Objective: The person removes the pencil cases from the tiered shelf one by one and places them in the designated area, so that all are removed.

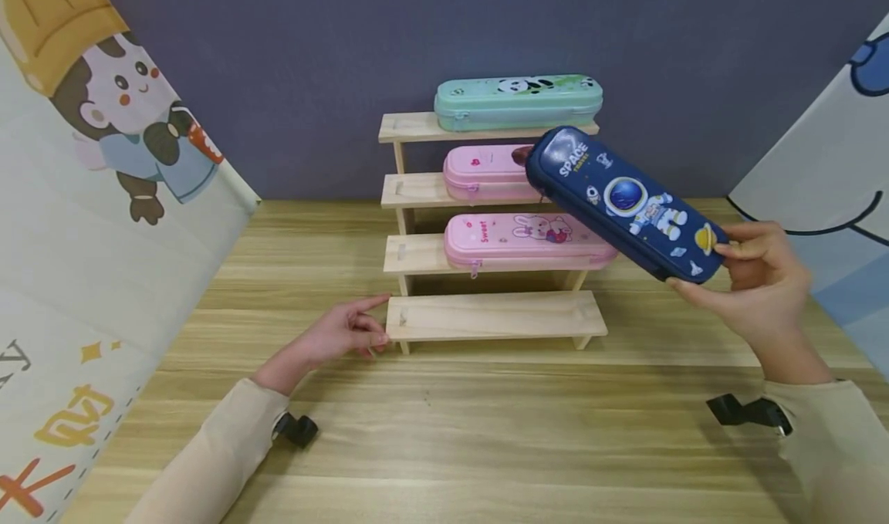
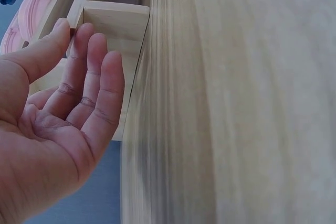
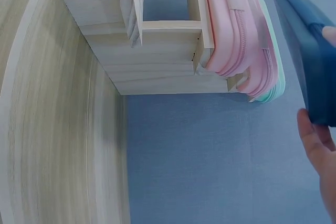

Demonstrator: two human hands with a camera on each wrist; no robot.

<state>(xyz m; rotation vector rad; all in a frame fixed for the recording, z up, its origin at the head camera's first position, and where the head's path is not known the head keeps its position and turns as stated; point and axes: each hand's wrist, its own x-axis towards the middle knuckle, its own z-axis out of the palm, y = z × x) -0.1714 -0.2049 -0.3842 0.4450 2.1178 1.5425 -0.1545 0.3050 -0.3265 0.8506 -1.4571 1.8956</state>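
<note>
My right hand [image 1: 767, 277] grips the lower right end of a navy pencil case [image 1: 628, 204] with an astronaut print. The case is held tilted in the air, overlapping the right part of two pink cases from the head view. My left hand [image 1: 347, 327] holds the left end of the lowest board of a stepped wooden display rack [image 1: 496, 314]; its thumb and a finger meet at the board's corner in the left wrist view. A pink rabbit pencil case [image 1: 500, 238] lies on the step above. Higher sit another pink case [image 1: 479, 170], partly hidden, and a mint panda case [image 1: 517, 101].
The rack stands on a wood-grain table [image 1: 451, 431] in front of a dark blue-grey backdrop [image 1: 312, 61]. Printed cartoon panels [image 1: 62, 238] flank the table on both sides. Small black wrist cameras [image 1: 299, 429] sit at both cuffs.
</note>
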